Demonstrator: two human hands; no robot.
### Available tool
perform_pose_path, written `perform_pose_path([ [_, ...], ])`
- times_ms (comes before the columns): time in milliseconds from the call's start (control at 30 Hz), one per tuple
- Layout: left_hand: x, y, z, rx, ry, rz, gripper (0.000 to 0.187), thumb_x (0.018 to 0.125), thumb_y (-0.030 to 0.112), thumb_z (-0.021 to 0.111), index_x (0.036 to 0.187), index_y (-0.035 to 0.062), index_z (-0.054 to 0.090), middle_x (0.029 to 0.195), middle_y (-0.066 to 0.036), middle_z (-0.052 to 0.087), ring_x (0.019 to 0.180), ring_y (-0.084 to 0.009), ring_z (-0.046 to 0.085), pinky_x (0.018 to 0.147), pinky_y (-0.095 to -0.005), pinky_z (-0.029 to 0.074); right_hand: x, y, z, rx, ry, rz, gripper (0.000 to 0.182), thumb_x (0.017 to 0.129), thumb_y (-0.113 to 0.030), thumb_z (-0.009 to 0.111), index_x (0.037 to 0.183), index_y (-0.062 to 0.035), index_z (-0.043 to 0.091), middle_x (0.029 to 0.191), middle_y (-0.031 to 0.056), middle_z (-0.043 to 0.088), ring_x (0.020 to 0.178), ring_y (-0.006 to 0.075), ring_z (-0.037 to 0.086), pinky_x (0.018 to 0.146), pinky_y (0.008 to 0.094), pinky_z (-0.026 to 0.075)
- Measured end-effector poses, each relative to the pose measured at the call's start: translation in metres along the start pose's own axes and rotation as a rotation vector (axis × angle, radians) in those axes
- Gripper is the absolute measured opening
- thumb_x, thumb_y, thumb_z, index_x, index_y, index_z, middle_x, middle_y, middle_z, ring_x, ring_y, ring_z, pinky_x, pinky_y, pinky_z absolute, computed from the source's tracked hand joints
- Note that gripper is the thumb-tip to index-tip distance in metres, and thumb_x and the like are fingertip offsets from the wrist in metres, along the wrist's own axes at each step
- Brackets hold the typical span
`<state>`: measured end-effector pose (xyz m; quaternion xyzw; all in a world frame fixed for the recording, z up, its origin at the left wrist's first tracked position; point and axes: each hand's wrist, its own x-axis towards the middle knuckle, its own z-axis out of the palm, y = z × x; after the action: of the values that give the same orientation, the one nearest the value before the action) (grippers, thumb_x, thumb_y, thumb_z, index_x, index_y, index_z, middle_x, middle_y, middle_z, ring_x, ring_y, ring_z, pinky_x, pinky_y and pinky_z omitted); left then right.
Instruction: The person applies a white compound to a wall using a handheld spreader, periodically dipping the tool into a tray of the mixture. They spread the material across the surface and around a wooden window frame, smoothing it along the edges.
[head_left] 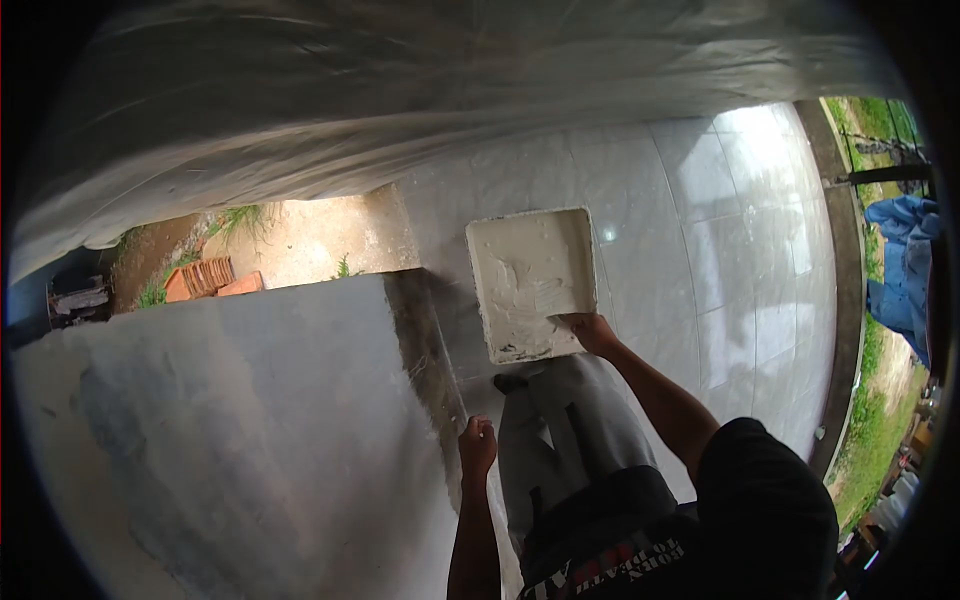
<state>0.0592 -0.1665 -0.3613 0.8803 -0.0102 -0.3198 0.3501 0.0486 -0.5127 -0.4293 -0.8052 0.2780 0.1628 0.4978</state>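
Note:
A shallow rectangular tray (590, 262) on the tiled floor holds a pale, wet, plaster-like mix (530, 270) with smeared ridges. My right hand (597, 334) is at the tray's lower right corner, its fingers closed round something thin that reaches over the mix; what it is I cannot make out. Lower down and to the left, my left hand (478, 440) is curled closed beside the edge of a grey wall (280, 400). Whether anything is inside the left hand is hidden.
Glossy grey tiles (690, 250) lie right of the tray. Above hangs a large grey sheet (450, 80). Stacked orange tiles (205, 278) lie on the ground outside at the left. A blue cloth (900, 270) hangs at the far right, beside grass.

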Motion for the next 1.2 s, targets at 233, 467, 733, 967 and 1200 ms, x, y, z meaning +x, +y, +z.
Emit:
perform_pose_path([
  [233,0.000,0.039,-0.040,-0.069,0.121,0.126,0.025,0.092,0.011,0.053,0.113,-0.0011,0.062,0.106,-0.021,0.070,0.103,-0.0362,0.068,0.090,-0.0428,0.053,-0.018,-0.080,-0.013,1.332,-0.380,0.194,0.019,0.092,-0.011,0.065,0.110,-0.0040,0.066,0.102,0.0091,0.068,0.094,0.0230,0.065,0.083,0.0391,0.051],
  [467,0.002,0.145,-0.116,0.044,0.351,0.488,0.033,0.091,0.009,0.056,0.123,0.0004,0.058,0.119,-0.022,0.063,0.114,-0.0396,0.059,0.099,-0.0460,0.047,-0.033,-0.190,-0.014,1.649,-0.582,-0.116,0.035,0.088,-0.007,0.066,0.122,-0.0029,0.060,0.114,0.0105,0.066,0.108,0.0268,0.063,0.090,0.0431,0.051],
  [733,-0.017,0.173,-0.167,0.005,0.416,0.639,0.033,0.091,0.010,0.056,0.122,-0.0002,0.057,0.119,-0.022,0.063,0.112,-0.0405,0.059,0.099,-0.0466,0.047,-0.065,-0.253,-0.068,1.667,-0.519,-0.436,0.044,0.086,-0.015,0.070,0.127,-0.0052,0.057,0.118,0.0121,0.065,0.105,0.0278,0.063,0.081,0.0406,0.049],
  [967,-0.020,0.123,-0.151,0.047,0.321,0.558,0.034,0.090,0.010,0.056,0.123,-0.0004,0.056,0.118,-0.023,0.063,0.113,-0.0413,0.059,0.099,-0.0481,0.047,0.003,-0.031,0.031,1.471,-0.196,0.089,0.031,0.088,-0.017,0.069,0.118,-0.0127,0.061,0.108,0.0045,0.066,0.098,0.0237,0.062,0.081,0.0410,0.047],
  [1200,-0.012,0.133,-0.153,0.109,0.308,0.604,0.034,0.088,0.007,0.055,0.121,-0.0017,0.056,0.118,-0.025,0.062,0.114,-0.0431,0.057,0.101,-0.0489,0.045,-0.022,-0.077,0.029,1.566,-0.135,0.086,0.024,0.087,-0.019,0.069,0.111,-0.0137,0.065,0.102,0.0026,0.066,0.099,0.0211,0.061,0.086,0.0419,0.044],
])
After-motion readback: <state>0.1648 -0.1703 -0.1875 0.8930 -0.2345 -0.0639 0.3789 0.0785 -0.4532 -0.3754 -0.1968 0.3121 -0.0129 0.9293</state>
